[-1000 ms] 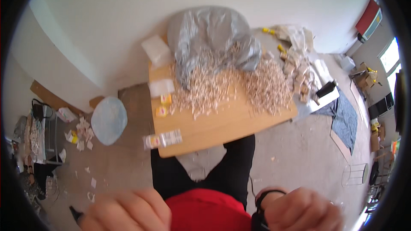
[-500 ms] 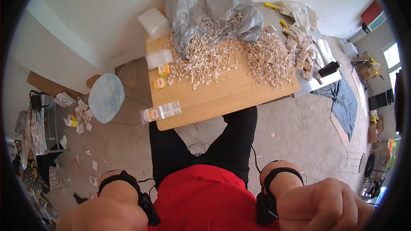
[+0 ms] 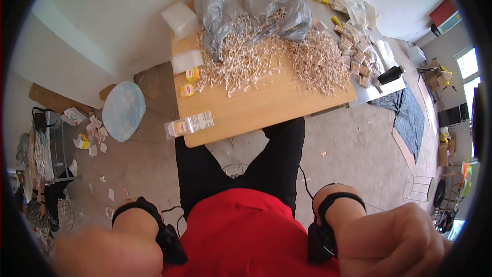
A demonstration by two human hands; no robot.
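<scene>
My left hand (image 3: 110,254) is raised close at the lower left, smeared by motion, and its fingers cannot be made out. At the lower right my right hand (image 3: 400,241) is closed with curled fingers; whatever it may hold is hidden. Both wrists wear black straps with small black devices. Beyond my knees stands a wooden table (image 3: 266,107), apart from both hands. Loose cotton swabs (image 3: 243,69) lie heaped on it, partly under a grey plastic bag (image 3: 246,0). Yellow-labelled packs (image 3: 187,90) sit along its left side, and a clear packet (image 3: 179,128) lies at the near left corner.
To the left is a round pale blue stool (image 3: 124,111), with scraps of paper (image 3: 96,133) on the floor beyond. Small bundled packs (image 3: 361,59) and a black cylinder (image 3: 391,75) lie right of the table. A dark plastic sheet (image 3: 409,123) and a wire frame (image 3: 418,188) are farther right.
The table and everything on it have shifted slightly upward and left in view. My left hand has moved a little left and blurred; my right hand has risen slightly, still closed.
</scene>
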